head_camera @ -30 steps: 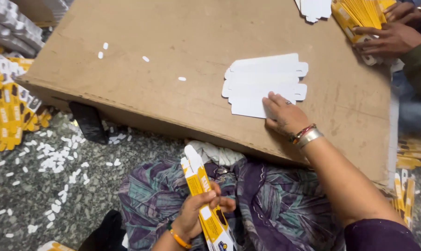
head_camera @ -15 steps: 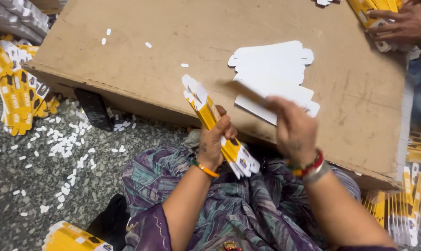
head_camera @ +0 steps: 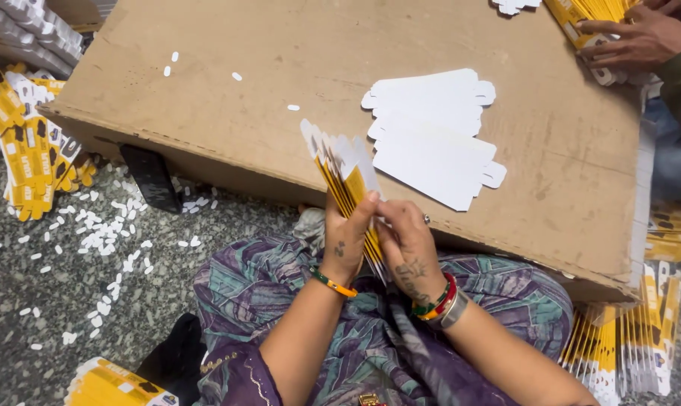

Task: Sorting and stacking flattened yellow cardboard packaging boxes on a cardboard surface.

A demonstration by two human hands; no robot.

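Above the lap, at a cardboard bench's (head_camera: 205,113) near edge, left hand (head_camera: 346,244) and right hand (head_camera: 406,252) clamp a fanned sheaf of yellow-and-white carton blanks (head_camera: 340,169) at its lower end; light, thin, bendable, slippery cards, seemingly best pinched there.

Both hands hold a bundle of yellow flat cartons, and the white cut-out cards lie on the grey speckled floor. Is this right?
Not quite. In the head view both hands, left and right, do hold the yellow cartons, but the white cut-out cards lie on the brown cardboard sheet, not the floor.
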